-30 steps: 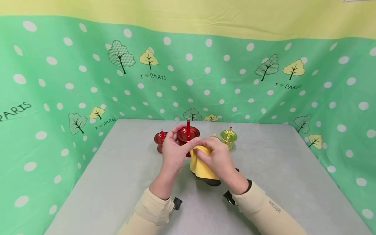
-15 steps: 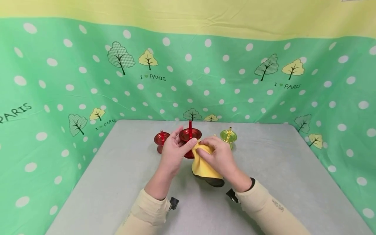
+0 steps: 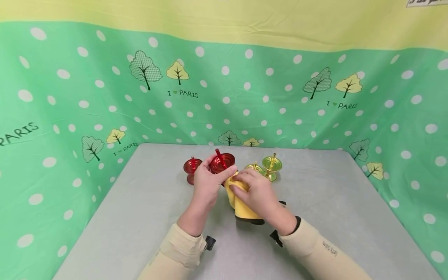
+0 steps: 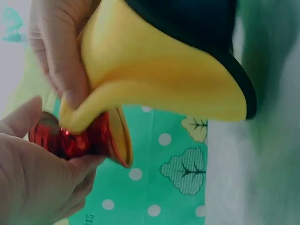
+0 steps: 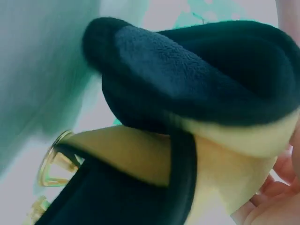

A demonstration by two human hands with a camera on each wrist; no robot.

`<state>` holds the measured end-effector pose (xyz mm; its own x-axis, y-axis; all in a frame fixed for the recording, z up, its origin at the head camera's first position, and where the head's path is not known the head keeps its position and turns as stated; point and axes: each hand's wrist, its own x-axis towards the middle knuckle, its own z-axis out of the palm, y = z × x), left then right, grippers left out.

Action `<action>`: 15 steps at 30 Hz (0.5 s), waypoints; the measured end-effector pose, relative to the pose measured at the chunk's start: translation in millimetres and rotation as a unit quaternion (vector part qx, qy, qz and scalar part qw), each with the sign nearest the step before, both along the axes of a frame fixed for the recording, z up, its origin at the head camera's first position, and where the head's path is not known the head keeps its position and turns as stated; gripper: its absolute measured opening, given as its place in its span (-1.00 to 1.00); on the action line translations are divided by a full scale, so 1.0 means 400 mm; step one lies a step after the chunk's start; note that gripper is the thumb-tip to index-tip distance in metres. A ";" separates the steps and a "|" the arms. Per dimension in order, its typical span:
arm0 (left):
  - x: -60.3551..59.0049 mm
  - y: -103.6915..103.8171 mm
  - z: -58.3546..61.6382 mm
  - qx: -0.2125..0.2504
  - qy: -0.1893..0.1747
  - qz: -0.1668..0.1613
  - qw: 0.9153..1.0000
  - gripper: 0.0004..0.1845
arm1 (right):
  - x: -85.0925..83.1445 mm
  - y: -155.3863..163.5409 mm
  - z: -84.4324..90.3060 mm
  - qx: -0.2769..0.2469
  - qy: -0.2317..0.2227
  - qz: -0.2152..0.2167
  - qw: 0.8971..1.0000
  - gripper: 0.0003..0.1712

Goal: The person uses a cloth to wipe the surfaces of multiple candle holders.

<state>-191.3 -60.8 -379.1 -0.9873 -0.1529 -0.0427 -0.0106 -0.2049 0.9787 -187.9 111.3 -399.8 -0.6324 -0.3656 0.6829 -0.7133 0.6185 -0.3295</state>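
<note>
My left hand (image 3: 206, 182) grips a shiny red candle holder (image 3: 221, 163), lifted off the table and tilted left; in the left wrist view its red stem (image 4: 79, 138) lies against my left hand's fingers (image 4: 42, 183). My right hand (image 3: 253, 190) pinches a yellow cloth with a dark backing (image 3: 241, 206) and presses it around the holder's stem. The cloth (image 4: 164, 79) hangs down from that hand. The dark side of the cloth (image 5: 187, 89) fills the right wrist view.
A second red candle holder (image 3: 191, 168) stands on the grey table (image 3: 147, 210) to the left. Two gold candle holders (image 3: 272, 166) stand to the right, behind my right hand. A green dotted curtain (image 3: 70, 97) walls in the table at the back and both sides.
The red candle holder has tilted to the left in my left hand. My right hand with the cloth has shifted slightly down and left along its stem.
</note>
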 end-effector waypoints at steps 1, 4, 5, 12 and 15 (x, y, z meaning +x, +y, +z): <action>0.000 0.002 0.001 0.004 -0.001 0.008 1.000 -0.04 | 0.001 -0.002 0.001 0.002 0.013 0.002 1.000 -0.77; 0.000 0.006 0.003 0.007 -0.004 0.018 1.000 -0.04 | -0.010 0.004 0.013 -0.008 0.017 -0.022 1.000 -0.76; 0.000 0.007 0.004 0.004 -0.005 0.019 1.000 -0.04 | -0.016 0.007 0.019 -0.015 0.007 -0.035 0.999 -0.76; -0.002 0.015 0.000 0.025 -0.012 0.035 0.999 -0.05 | -0.001 0.009 0.012 0.023 0.025 -0.024 0.999 -0.73; -0.001 0.018 -0.002 0.048 -0.014 0.046 0.998 -0.07 | 0.011 -0.001 0.002 0.038 0.086 -0.001 0.996 -0.71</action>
